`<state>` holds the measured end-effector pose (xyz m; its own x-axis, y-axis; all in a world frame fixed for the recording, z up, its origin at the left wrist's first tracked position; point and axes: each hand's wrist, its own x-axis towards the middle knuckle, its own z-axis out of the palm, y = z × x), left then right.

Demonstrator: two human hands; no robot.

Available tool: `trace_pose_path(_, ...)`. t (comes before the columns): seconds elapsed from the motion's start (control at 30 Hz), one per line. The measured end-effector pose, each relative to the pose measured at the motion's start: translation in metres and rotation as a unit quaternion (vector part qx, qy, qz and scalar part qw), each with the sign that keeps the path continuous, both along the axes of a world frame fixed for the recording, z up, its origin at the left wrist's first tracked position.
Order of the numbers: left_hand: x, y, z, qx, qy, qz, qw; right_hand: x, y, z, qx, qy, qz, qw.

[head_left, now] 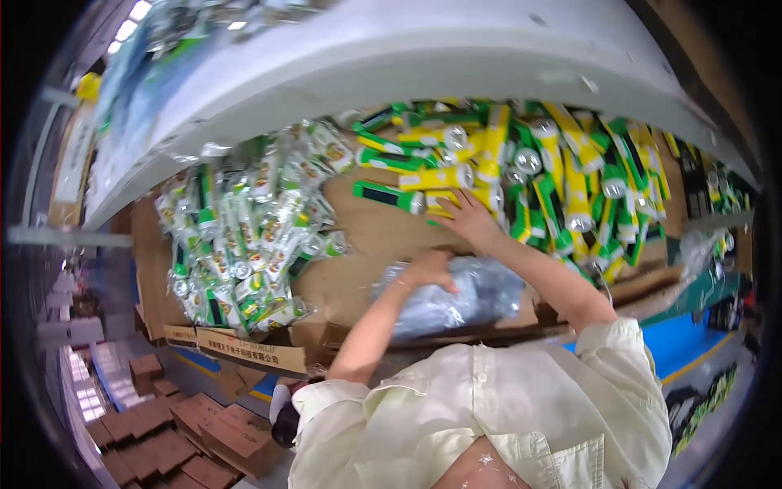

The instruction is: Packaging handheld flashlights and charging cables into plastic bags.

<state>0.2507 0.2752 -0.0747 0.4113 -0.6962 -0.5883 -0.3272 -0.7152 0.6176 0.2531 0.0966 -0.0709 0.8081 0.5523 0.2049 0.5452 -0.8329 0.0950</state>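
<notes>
My right hand (pixel 471 222) reaches over the cardboard with its fingers apart, touching a yellow flashlight (pixel 489 196) at the edge of a loose pile. Beside its fingertips lies a green flashlight (pixel 383 194) with a dark panel. Closer to me, my left hand (pixel 428 270) rests on a stack of clear plastic bags (pixel 481 297), thumb and fingers apart. More green and yellow flashlights (pixel 578 196) with round clear ends are heaped to the right. On the left lies a heap of bagged flashlights (pixel 244 236) in clear wrapping.
A cardboard sheet (pixel 366 236) lines the work surface, with a low cardboard edge (pixel 252 349) at the front. A pale shelf (pixel 407 73) overhangs the far side. Brown cartons (pixel 220 428) stand on the floor at lower left. Blue flooring (pixel 688 338) shows at right.
</notes>
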Motion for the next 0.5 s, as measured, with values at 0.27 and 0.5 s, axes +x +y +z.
trace_pose_path(0.27, -0.048, -0.078, -0.039, -0.082, -0.117, -0.087, 0.986, -0.009, -0.013, 0.006, 0.018, 0.064, 0.021, 0.998)
trace_pose_path(0.5, -0.019, -0.025, 0.002, -0.348, 0.025, 0.292, 0.890, -0.061, -0.008, 0.064, 0.335, 0.113, -0.078, 0.932)
